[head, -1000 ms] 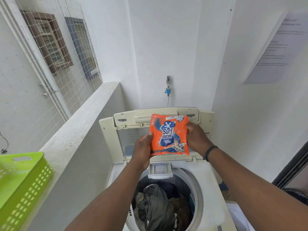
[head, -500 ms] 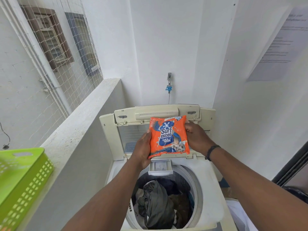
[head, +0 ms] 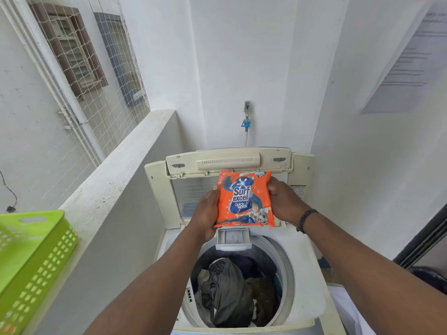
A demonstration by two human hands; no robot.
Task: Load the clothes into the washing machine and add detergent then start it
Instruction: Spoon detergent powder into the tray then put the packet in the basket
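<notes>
Detergent packet (head: 245, 198): orange sachet, blue splash graphic, white "Surf excel Quick wash" lettering, small picture near its lower right corner. Appears sealed; top edge flat. It is held upright and slightly tilted, above the rear of the washing machine (head: 306, 274), in front of the raised lid (head: 229, 162).

Left hand (head: 205, 215): closed on the packet's left edge and lower left corner, thumb on the front face. Right hand (head: 284, 200): closed on the right edge, fingers behind the packet, a dark band at the wrist.

Detergent drawer (head: 233, 238): small tray, open, just below the packet's bottom edge, at the rear rim of the drum opening.

Clothes (head: 227, 293): dark grey and brown garments piled in the drum, with something pale at the left, lying below the rim.

Edges and room: lid stands upright against the back wall, hinged behind the drum. Low white ledge (head: 116, 180) runs close along the machine's left side; a green perforated basket (head: 31, 262) sits on its near end. White wall stands close on the right. Tap (head: 246, 117) with blue fitting sits on the back wall above the lid. Space directly above the drum is open between the forearms.
</notes>
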